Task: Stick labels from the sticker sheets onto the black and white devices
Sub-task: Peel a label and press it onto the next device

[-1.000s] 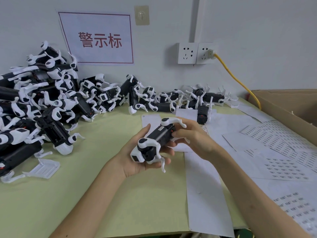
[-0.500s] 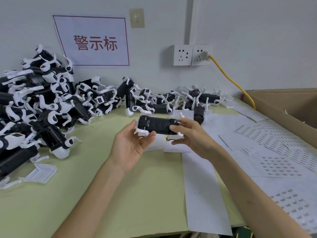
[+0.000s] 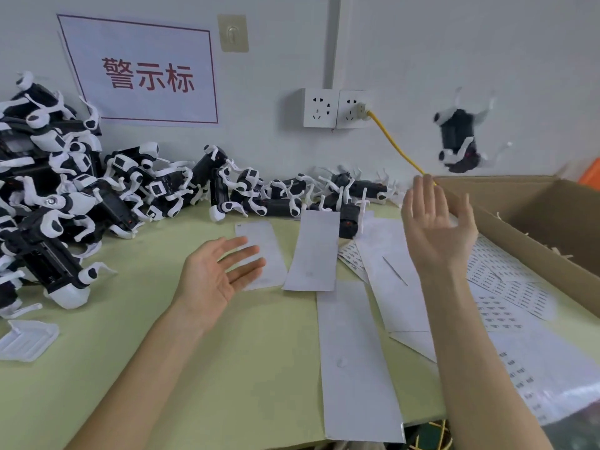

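Note:
One black and white device [image 3: 459, 141] is in mid-air, blurred, above the far corner of the cardboard box [image 3: 532, 219] at the right. My right hand [image 3: 436, 232] is raised with straight, spread fingers and holds nothing. Palm up over the green table [image 3: 162, 368], my left hand [image 3: 217, 274] is also empty. A big pile of black and white devices [image 3: 65, 196] fills the left side and runs along the wall. Sticker sheets [image 3: 506, 293] with small printed labels lie to the right of my right arm.
Blank white backing strips [image 3: 354, 362] lie across the table's middle. A white plastic tray [image 3: 26, 339] sits at the left edge. A wall socket [image 3: 334, 108] feeds a yellow cable [image 3: 399, 147] that runs down toward the box. A sign [image 3: 143, 69] hangs on the wall.
Both hands held one device a moment ago. They have let go of it, and it now flies up and to the right over the box. Both hands are spread apart.

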